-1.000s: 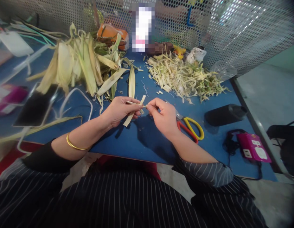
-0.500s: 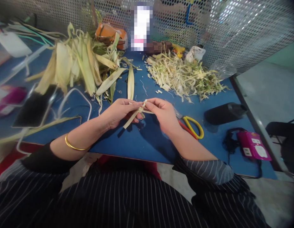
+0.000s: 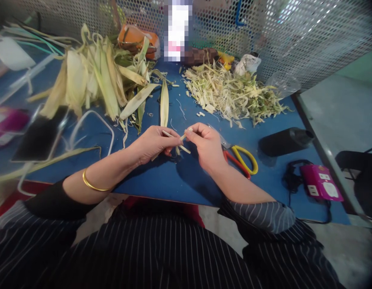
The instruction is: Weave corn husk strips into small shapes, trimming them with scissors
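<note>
My left hand (image 3: 157, 142) is closed on pale corn husk strips (image 3: 185, 150), pinching them between thumb and fingers; their ends stick out on both sides. Thumb and fingertips of my right hand (image 3: 207, 145) pinch the end of one strip, just right of my left fingertips. How the strips cross inside the left hand is hidden by the thumb. Scissors (image 3: 245, 158) with red and yellow handles lie beside my right wrist, blades partly behind the hand. A single flat husk (image 3: 164, 102) lies just beyond my left hand.
Whole corn husks (image 3: 76, 80) are heaped at the back left, a pile of shredded husk (image 3: 231, 90) at the back right. A black bottle (image 3: 284, 142) and a magenta box (image 3: 320, 182) lie on the right. A dark phone (image 3: 38, 138) lies left. A perforated metal panel (image 3: 216, 24) stands behind.
My left thumb has moved over the crossing of the strips. The strip to the right now slants down and apart from my right hand, which still pinches the other end.
</note>
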`<state>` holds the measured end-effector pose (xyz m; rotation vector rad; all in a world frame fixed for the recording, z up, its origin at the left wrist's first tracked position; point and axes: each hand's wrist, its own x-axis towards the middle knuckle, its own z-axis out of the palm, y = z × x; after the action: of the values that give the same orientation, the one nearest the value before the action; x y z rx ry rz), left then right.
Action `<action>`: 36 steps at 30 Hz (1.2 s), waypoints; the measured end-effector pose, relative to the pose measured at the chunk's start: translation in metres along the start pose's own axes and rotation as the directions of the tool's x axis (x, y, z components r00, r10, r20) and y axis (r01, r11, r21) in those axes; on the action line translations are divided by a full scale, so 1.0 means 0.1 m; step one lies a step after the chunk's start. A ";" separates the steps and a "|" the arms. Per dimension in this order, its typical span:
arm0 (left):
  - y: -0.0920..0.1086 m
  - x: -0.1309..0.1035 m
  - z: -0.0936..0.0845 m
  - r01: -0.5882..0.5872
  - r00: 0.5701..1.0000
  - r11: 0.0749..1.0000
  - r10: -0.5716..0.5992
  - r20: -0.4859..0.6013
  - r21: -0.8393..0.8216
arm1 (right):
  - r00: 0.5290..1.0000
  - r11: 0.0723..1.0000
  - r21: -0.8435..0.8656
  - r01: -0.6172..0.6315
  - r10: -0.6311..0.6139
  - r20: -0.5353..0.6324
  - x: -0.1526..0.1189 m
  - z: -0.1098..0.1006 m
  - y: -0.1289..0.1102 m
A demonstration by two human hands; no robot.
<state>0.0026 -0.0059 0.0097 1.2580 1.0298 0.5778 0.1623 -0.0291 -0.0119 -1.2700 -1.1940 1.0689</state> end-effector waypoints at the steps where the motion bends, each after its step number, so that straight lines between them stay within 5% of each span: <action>1: 0.01 0.00 0.00 0.000 1.000 1.000 0.000 0.004 0.007 | 1.000 1.000 -0.011 -0.003 0.003 -0.012 0.00 0.00 0.00; 13: -0.06 0.05 -0.07 0.021 0.999 0.984 -0.029 -0.041 -0.175 | 1.000 1.000 0.017 -0.019 0.019 -0.012 0.07 -0.04 0.00; 18: -0.04 0.03 -0.05 0.014 1.000 0.998 -0.014 -0.001 -0.053 | 0.995 0.981 -0.174 0.089 -0.080 0.058 0.08 -0.09 -0.06; 22: -0.06 0.03 -0.04 -0.028 0.997 0.999 0.025 0.073 0.040 | 0.978 0.990 -0.140 0.001 0.028 0.205 0.05 -0.06 -0.07; 36: -0.08 0.03 0.00 -0.112 0.993 0.967 0.100 0.064 0.229 | 0.993 0.999 0.029 0.025 -0.028 0.113 0.02 0.00 0.03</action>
<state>0.0025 -0.0057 0.0007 1.5343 1.0127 0.5135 0.1630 -0.0271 -0.0151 -1.1823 -1.2733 1.1467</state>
